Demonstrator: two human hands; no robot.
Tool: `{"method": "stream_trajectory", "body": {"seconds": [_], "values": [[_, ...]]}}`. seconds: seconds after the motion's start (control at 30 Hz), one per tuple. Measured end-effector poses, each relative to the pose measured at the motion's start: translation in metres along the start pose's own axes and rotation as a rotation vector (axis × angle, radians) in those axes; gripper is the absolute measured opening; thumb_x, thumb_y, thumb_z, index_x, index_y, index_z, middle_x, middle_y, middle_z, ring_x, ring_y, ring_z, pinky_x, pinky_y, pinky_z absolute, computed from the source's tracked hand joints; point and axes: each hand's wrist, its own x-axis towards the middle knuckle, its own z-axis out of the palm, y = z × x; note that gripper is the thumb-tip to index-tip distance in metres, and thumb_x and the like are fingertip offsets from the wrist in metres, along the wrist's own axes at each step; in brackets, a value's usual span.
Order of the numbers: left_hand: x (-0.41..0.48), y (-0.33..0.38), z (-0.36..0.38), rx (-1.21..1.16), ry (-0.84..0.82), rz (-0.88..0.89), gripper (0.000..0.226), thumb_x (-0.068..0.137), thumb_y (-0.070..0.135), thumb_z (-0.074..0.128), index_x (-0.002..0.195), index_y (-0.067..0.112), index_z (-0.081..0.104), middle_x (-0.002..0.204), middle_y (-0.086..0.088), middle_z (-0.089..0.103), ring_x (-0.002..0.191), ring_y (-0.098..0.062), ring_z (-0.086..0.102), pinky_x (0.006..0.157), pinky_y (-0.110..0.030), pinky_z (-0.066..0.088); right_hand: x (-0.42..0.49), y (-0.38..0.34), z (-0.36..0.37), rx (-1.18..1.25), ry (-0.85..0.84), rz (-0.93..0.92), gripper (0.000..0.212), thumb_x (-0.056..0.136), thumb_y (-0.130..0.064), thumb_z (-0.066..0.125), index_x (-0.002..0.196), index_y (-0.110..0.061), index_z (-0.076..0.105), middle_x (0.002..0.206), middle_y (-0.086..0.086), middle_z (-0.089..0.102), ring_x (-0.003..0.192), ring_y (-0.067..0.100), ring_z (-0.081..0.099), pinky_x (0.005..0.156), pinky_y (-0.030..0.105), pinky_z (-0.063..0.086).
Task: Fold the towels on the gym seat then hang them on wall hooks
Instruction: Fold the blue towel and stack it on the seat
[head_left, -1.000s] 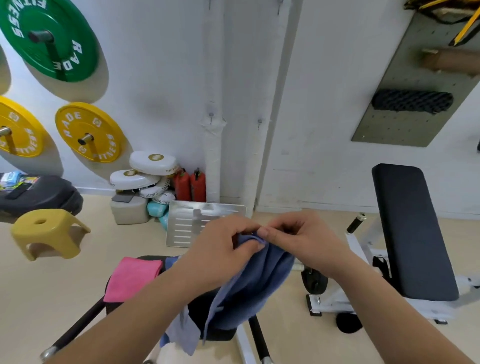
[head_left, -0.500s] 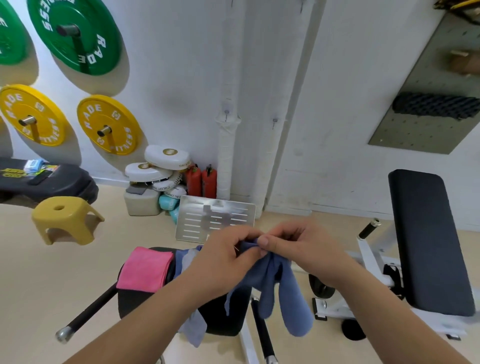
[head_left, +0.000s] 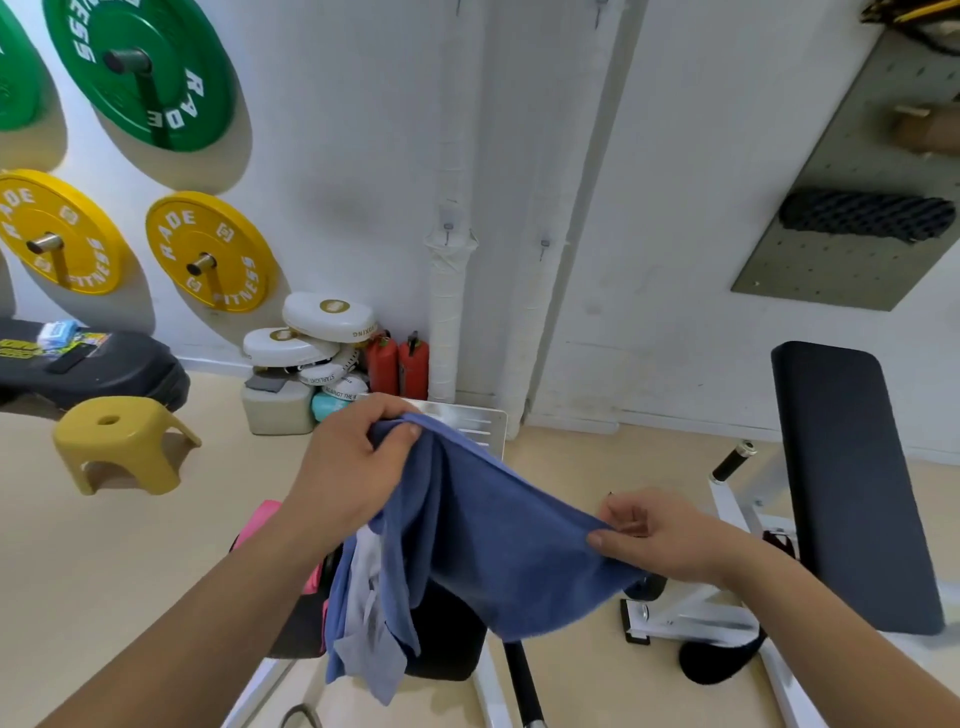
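1. Blue towel (head_left: 498, 545) cloth is held tight in both of your hands. Your left hand (head_left: 353, 467) grips a bunched corner up high, with the fingers and thumb curled round it. Your right hand (head_left: 660, 535) pinches the edge lower down and off to the side.
2. A moment ago your two hands were close together, both pinching one spot. Now they are well apart. Your right hand has moved out along the edge, so the top of the towel is pulled into a line between them.
3. The towel hangs in the air over the gym seat (head_left: 447, 639), and its low part droops in front of the black pad. A paler bit of cloth hangs under your left hand. I cannot tell if it is the same towel or another one.
4. A pink towel (head_left: 260, 519) lies on the left side of the seat, mostly hidden behind your left arm.
5. I think this means the towel is now open and ready to fold, but no fold is made yet. The wall hooks (head_left: 544, 245) are on the white wall ahead, and nothing hangs on them.
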Motion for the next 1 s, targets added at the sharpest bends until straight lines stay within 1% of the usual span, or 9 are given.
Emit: {"method": "stream_trajectory", "body": {"seconds": [0.17, 0.27, 0.37, 0.47, 0.57, 0.7, 0.8, 0.9, 1.0], "values": [[-0.001, -0.031, 0.005, -0.054, 0.028, -0.231, 0.01, 0.094, 0.017, 0.071, 0.095, 0.026, 0.074, 0.094, 0.006, 0.075, 0.091, -0.01, 0.068, 0.078, -0.026, 0.053, -0.005, 0.023, 0.009, 0.466, 0.209, -0.005, 0.023, 0.101, -0.029, 0.064, 0.085, -0.013, 0.069, 0.082, 0.003, 0.065, 0.082, 0.017, 0.062, 0.09, 0.039, 0.053], [-0.013, -0.051, 0.023, -0.276, -0.076, -0.481, 0.019, 0.091, 0.018, 0.077, 0.083, 0.001, 0.073, 0.082, -0.022, 0.072, 0.078, -0.027, 0.067, 0.08, -0.043, 0.056, -0.006, 0.015, 0.016, 0.578, 0.394, 0.02, 0.028, 0.094, -0.036, 0.072, 0.079, -0.012, 0.071, 0.076, 0.008, 0.065, 0.075, 0.022, 0.059, 0.077, 0.04, 0.048], [-0.025, -0.045, 0.04, -0.498, -0.166, -0.659, 0.037, 0.094, 0.013, 0.072, 0.084, -0.02, 0.061, 0.077, -0.029, 0.061, 0.07, -0.034, 0.059, 0.073, -0.042, 0.052, -0.009, -0.004, 0.024, 0.526, 0.505, 0.05, 0.023, 0.086, -0.028, 0.081, 0.071, -0.015, 0.071, 0.061, 0.0, 0.062, 0.06, 0.011, 0.057, 0.061, 0.026, 0.047], [-0.029, -0.025, 0.056, -0.483, -0.155, -0.684, 0.025, 0.095, 0.016, 0.071, 0.079, -0.003, 0.068, 0.076, -0.022, 0.063, 0.07, -0.031, 0.062, 0.079, -0.047, 0.056, -0.009, -0.029, 0.036, 0.575, 0.549, 0.056, 0.022, 0.082, -0.025, 0.085, 0.076, -0.012, 0.068, 0.055, -0.004, 0.065, 0.054, 0.007, 0.061, 0.054, 0.017, 0.048], [-0.048, 0.0, 0.073, -0.531, -0.236, -0.579, 0.011, 0.093, 0.022, 0.074, 0.087, 0.015, 0.08, 0.087, -0.012, 0.078, 0.084, -0.027, 0.073, 0.087, -0.046, 0.06, -0.006, -0.047, 0.057, 0.568, 0.531, 0.018, 0.011, 0.089, -0.029, 0.079, 0.082, -0.021, 0.076, 0.071, -0.005, 0.075, 0.069, 0.007, 0.07, 0.069, 0.024, 0.055], [-0.069, 0.015, 0.09, -0.724, -0.355, -0.561, 0.023, 0.102, 0.008, 0.058, 0.105, 0.013, 0.081, 0.106, -0.012, 0.08, 0.105, -0.026, 0.075, 0.096, -0.039, 0.057, -0.009, -0.063, 0.084, 0.631, 0.515, -0.026, 0.02, 0.098, -0.016, 0.066, 0.092, -0.026, 0.082, 0.086, -0.01, 0.081, 0.087, 0.003, 0.074, 0.084, 0.023, 0.059], [-0.074, 0.016, 0.086, -0.824, -0.367, -0.645, 0.026, 0.104, 0.006, 0.053, 0.109, 0.008, 0.079, 0.108, -0.015, 0.079, 0.101, -0.026, 0.077, 0.083, -0.033, 0.061, -0.011, -0.062, 0.095, 0.704, 0.492, 0.022, 0.022, 0.1, -0.016, 0.064, 0.097, -0.028, 0.082, 0.092, -0.009, 0.081, 0.094, 0.007, 0.075, 0.093, 0.035, 0.06], [-0.073, 0.014, 0.078, -0.871, -0.328, -0.686, 0.021, 0.101, 0.006, 0.058, 0.106, 0.0, 0.077, 0.103, -0.022, 0.078, 0.093, -0.03, 0.078, 0.067, -0.028, 0.063, -0.013, -0.058, 0.101, 0.786, 0.494, 0.061, 0.016, 0.097, -0.015, 0.069, 0.093, -0.022, 0.083, 0.09, 0.001, 0.082, 0.092, 0.021, 0.078, 0.091, 0.05, 0.061], [-0.073, 0.009, 0.074, -0.707, -0.278, -0.621, 0.014, 0.095, 0.012, 0.069, 0.094, 0.008, 0.083, 0.097, -0.018, 0.08, 0.094, -0.03, 0.078, 0.081, -0.035, 0.063, -0.013, -0.058, 0.105, 0.858, 0.539, 0.075, 0.011, 0.092, -0.01, 0.074, 0.087, -0.015, 0.083, 0.084, 0.008, 0.081, 0.084, 0.028, 0.078, 0.084, 0.053, 0.063]]}}
